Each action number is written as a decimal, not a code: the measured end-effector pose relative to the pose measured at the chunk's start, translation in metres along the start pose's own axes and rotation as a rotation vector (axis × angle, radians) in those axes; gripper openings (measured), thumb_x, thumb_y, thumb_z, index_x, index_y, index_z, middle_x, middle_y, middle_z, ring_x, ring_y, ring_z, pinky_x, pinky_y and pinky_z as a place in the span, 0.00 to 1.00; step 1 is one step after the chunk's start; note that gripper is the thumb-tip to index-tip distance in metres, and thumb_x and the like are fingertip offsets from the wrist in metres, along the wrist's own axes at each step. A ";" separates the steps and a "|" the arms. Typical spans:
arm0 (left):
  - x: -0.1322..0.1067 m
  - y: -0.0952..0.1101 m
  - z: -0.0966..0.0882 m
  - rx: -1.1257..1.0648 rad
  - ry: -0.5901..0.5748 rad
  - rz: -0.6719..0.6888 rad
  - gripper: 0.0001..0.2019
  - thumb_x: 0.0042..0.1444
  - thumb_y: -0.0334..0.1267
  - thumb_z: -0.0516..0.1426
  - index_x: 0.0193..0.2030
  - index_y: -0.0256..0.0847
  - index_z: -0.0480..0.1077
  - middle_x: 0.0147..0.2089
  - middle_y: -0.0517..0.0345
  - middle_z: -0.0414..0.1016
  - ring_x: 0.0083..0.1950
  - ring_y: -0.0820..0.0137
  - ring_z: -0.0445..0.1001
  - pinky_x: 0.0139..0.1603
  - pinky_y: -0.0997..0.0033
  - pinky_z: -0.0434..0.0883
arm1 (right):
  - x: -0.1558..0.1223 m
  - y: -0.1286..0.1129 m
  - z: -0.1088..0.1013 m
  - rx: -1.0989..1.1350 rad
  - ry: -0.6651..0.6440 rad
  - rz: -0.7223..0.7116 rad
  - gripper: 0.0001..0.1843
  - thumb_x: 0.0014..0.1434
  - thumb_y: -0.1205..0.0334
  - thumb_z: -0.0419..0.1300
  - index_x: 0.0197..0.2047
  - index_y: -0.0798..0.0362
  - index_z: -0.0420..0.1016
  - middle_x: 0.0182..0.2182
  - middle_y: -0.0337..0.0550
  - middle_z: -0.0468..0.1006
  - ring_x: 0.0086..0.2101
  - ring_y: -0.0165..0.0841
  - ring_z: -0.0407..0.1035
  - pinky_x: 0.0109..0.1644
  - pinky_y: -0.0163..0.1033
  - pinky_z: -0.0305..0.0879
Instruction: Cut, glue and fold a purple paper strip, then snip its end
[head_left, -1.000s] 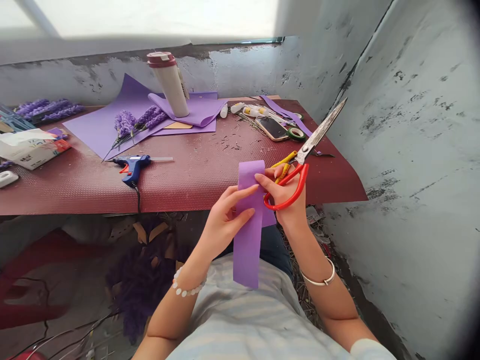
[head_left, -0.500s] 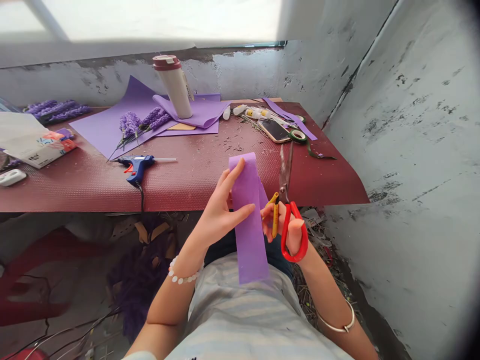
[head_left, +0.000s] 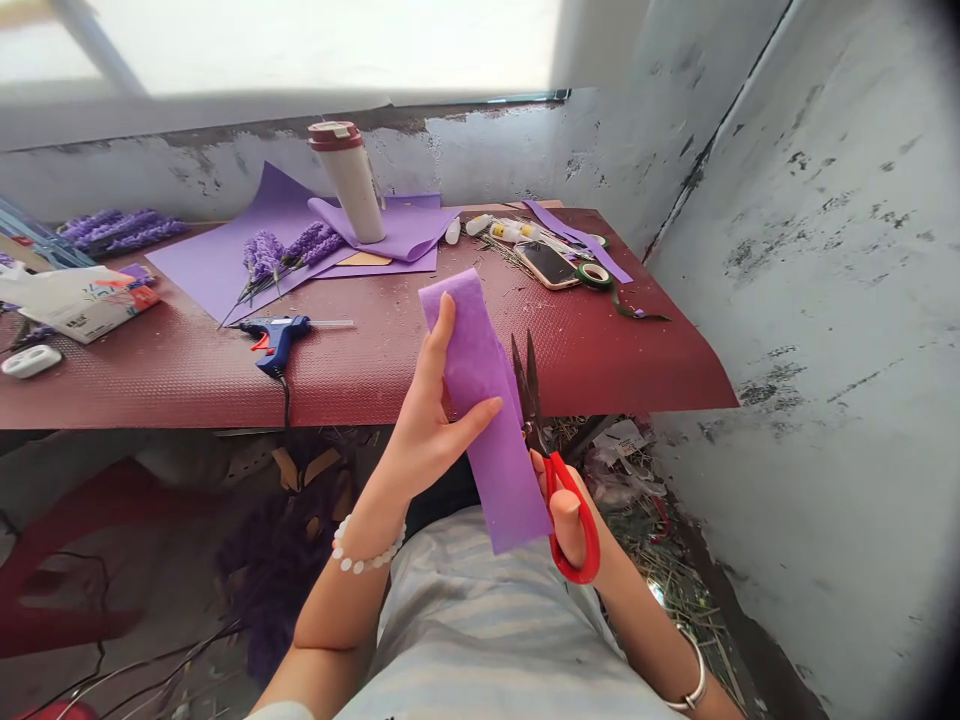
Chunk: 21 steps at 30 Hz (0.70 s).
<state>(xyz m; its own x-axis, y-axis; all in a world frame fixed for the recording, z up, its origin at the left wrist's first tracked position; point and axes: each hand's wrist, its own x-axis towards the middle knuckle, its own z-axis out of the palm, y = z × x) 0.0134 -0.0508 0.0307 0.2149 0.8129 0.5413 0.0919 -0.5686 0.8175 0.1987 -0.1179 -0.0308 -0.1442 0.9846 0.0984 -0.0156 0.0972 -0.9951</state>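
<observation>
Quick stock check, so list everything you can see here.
paper strip: one, purple, in left hand
scissors: one, red handles, in right hand
glue gun: one, blue, on table
bottle: one, white, on sheet
phone: one, tan, on table
tape roll: one, green, beside phone
sheets: several, purple, on table
flower sprigs: several, purple, on sheet
tissue box: one, white, table's left
table mat: one, dark red, covering table
left hand: one, bead bracelet, holding strip
right hand: one, gripping scissors
</observation>
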 end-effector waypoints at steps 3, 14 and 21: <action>0.009 -0.005 -0.004 0.010 -0.020 0.021 0.48 0.61 0.41 0.68 0.80 0.59 0.46 0.85 0.58 0.39 0.84 0.51 0.36 0.82 0.47 0.46 | 0.000 0.000 -0.002 0.062 -0.168 0.054 0.45 0.50 0.13 0.51 0.38 0.49 0.76 0.25 0.39 0.72 0.23 0.33 0.63 0.25 0.40 0.66; 0.018 -0.022 -0.004 -0.008 -0.077 -0.007 0.47 0.62 0.43 0.66 0.81 0.58 0.43 0.85 0.58 0.38 0.84 0.52 0.39 0.82 0.48 0.47 | -0.002 0.009 0.003 0.050 -0.139 0.087 0.41 0.50 0.14 0.52 0.30 0.48 0.67 0.20 0.37 0.67 0.21 0.32 0.61 0.25 0.39 0.58; 0.010 -0.026 0.001 -0.027 -0.103 -0.031 0.48 0.62 0.43 0.67 0.81 0.56 0.43 0.85 0.57 0.38 0.84 0.53 0.37 0.82 0.51 0.46 | 0.017 0.000 -0.004 0.243 -0.037 0.127 0.28 0.61 0.30 0.61 0.35 0.49 0.72 0.29 0.39 0.71 0.27 0.33 0.62 0.30 0.39 0.63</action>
<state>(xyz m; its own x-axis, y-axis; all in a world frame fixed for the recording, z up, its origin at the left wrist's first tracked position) 0.0146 -0.0282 0.0148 0.3110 0.8120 0.4938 0.0743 -0.5388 0.8392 0.2004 -0.1004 -0.0296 -0.1966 0.9802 -0.0227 -0.2317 -0.0689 -0.9703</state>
